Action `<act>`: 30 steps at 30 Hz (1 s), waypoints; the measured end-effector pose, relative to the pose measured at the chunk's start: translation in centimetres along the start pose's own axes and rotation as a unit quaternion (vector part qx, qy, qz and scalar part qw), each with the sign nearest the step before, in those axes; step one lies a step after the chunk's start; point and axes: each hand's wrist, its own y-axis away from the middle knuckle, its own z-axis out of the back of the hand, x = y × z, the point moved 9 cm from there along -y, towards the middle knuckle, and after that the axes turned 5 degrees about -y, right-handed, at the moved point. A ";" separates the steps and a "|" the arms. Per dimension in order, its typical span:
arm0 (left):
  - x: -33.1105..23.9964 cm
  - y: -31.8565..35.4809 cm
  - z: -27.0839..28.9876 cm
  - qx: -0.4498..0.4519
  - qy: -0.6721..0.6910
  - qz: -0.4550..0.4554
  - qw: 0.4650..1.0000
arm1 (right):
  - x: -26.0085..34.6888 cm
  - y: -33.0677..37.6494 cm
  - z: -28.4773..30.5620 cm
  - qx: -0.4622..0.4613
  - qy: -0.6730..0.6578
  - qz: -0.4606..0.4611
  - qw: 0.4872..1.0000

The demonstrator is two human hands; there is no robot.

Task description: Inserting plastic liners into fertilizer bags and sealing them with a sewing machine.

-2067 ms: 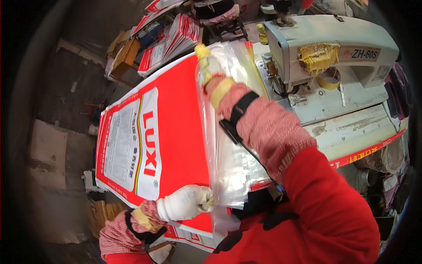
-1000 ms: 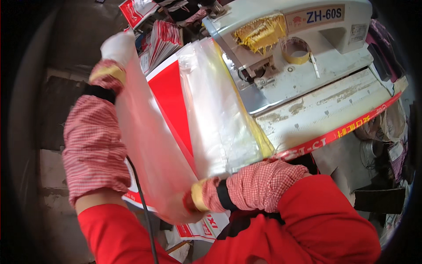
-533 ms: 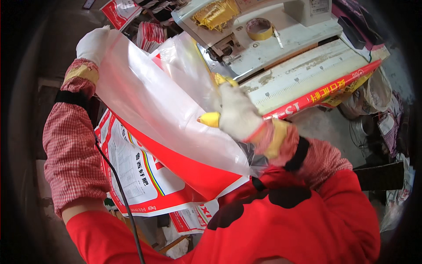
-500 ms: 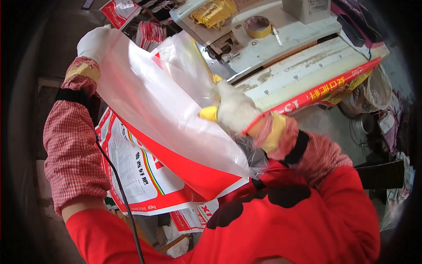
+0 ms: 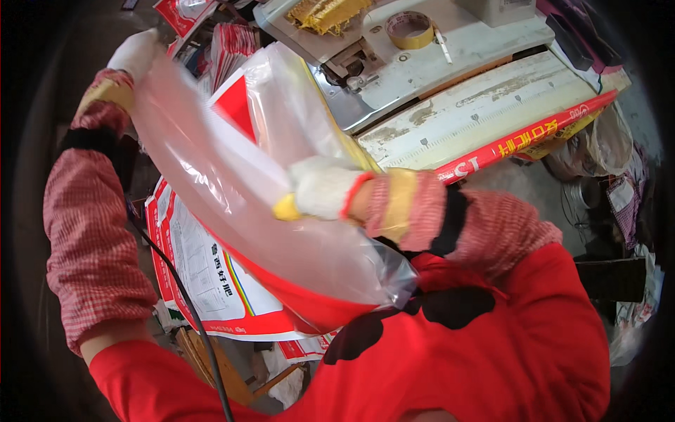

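Observation:
A red and white woven sack (image 5: 292, 301) with a clear plastic liner (image 5: 211, 186) stretches slantwise across my front. My left hand (image 5: 137, 53), in a white glove, is closed on the liner's far left corner. The liner bulges along the sack's near edge and ends in a crumpled tip by my chest. Over the middle of the sack is my right hand (image 5: 323, 186), in a white glove with a yellow thumb tip. Motion blurs its fingers, so their grip is unclear. More clear film (image 5: 281, 91) lies beyond it, against the machine.
Behind the sack stands a worn sewing machine table (image 5: 478, 98) bearing a tape roll (image 5: 410, 30). Printed sacks (image 5: 211, 260) lie beneath the held one. Folded sacks (image 5: 232, 53) are stacked at the far left. A black cable (image 5: 184, 281) hangs beside my left arm.
Both hands have moved left, the left one also slightly farther away. The liner has shifted left with them, and more of a white and red sack panel shows behind it.

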 end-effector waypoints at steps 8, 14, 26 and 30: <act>-14.3 2.5 -12.8 -0.194 -0.118 -0.103 0.968 | -0.6 6.4 2.1 -0.135 -0.130 0.040 0.981; -20.9 7.8 -17.5 -0.291 -0.012 -0.299 0.909 | -11.3 18.9 2.1 -0.084 -0.334 -0.288 0.894; -21.1 8.7 -14.1 -0.267 0.168 -0.360 0.878 | -6.0 18.4 6.2 -0.142 0.107 -0.129 0.976; -23.4 9.2 -16.4 -0.028 0.139 -0.353 0.925 | -6.9 18.7 3.9 0.042 0.287 -0.168 0.942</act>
